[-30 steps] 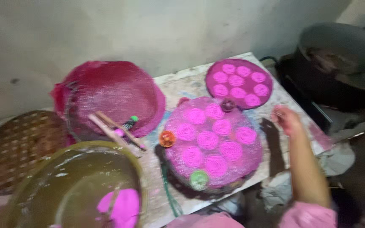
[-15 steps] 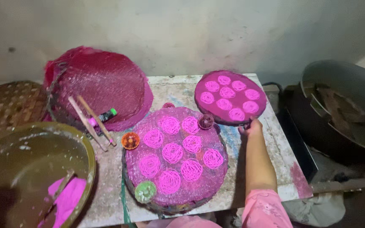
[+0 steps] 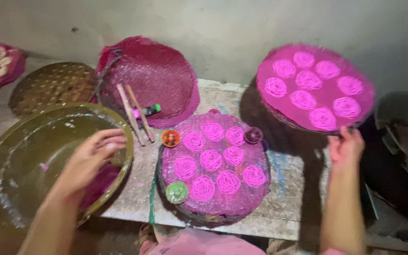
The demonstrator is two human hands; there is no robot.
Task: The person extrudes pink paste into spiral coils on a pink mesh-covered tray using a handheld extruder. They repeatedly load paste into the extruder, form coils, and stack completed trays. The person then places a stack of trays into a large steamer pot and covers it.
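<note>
Tray (image 3: 324,111) of pink noodle coils hangs off the table, tilted, gripped at its near rim by the right hand (image 3: 345,147); those fingers are curled shut on the rim, thumb side hidden, so how deep the grip goes cannot be told; the tray rises from the fingers toward 12 o'clock, its round face turned to the camera, nine coils on it. Left hand (image 3: 88,163) hovers over the big bowl (image 3: 5,156), fingers loosely spread and holding nothing, tips pointing toward 2 o'clock near the bowl's rim; pink dough (image 3: 101,182) lies in the bowl just below the palm. Between the hands a second coil tray (image 3: 213,200) rests flat on the table (image 3: 289,189), at 9 o'clock from the right hand and the nearer to it; small cups sit at its edge. Two sticks (image 3: 135,113) lie at 1 o'clock from the left hand, against a pink stack (image 3: 159,75). A dark pot (image 3: 402,132) stands at 3 o'clock from the raised tray, close; a bare strip of table shows below the tray.
</note>
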